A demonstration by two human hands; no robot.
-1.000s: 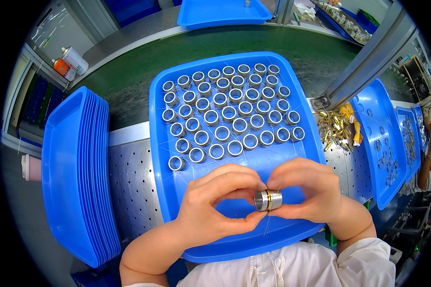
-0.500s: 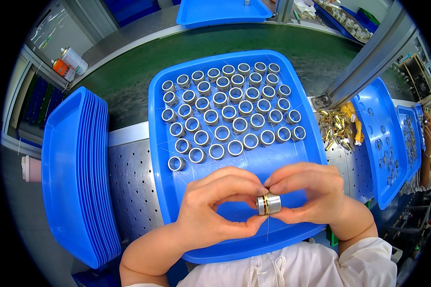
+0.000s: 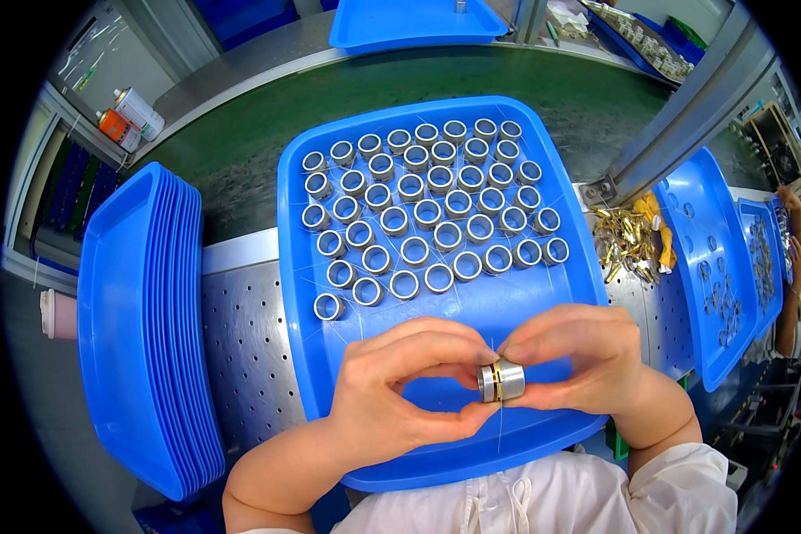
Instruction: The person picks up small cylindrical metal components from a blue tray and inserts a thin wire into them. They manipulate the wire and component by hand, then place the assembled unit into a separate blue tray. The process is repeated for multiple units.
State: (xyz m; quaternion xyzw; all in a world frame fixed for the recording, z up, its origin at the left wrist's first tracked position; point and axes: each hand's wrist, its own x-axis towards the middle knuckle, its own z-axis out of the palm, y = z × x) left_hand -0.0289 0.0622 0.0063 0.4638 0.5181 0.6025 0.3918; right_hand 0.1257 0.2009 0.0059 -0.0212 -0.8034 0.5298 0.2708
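Observation:
Between both hands, above the near part of a blue tray [image 3: 365, 476], is a short silver metal cylinder [image 3: 513, 381] with a gold-coloured band around it and a thin wire sticking out above and below. My left hand [image 3: 409, 374] pinches its left end between thumb and fingers. My right hand [image 3: 578, 360] grips the right end the same way. Beyond the hands, several rows of similar metal rings [image 3: 427, 213] stand upright in the tray, open ends up, with fine wires poking out from among them.
On the left stands a stack of blue trays [image 3: 142, 338]. Gold-coloured metal strips [image 3: 627, 240] lie in a pile by a metal post [image 3: 685, 107]. More blue trays [image 3: 699, 347] with small rings are at the right, near another person's arm [image 3: 792, 285]. Spray cans [image 3: 138, 114] stand far left.
Both hands keep hold of the metal cylinder and have barely moved. The right fingertips have shifted slightly along its top, and the wire now shows above it.

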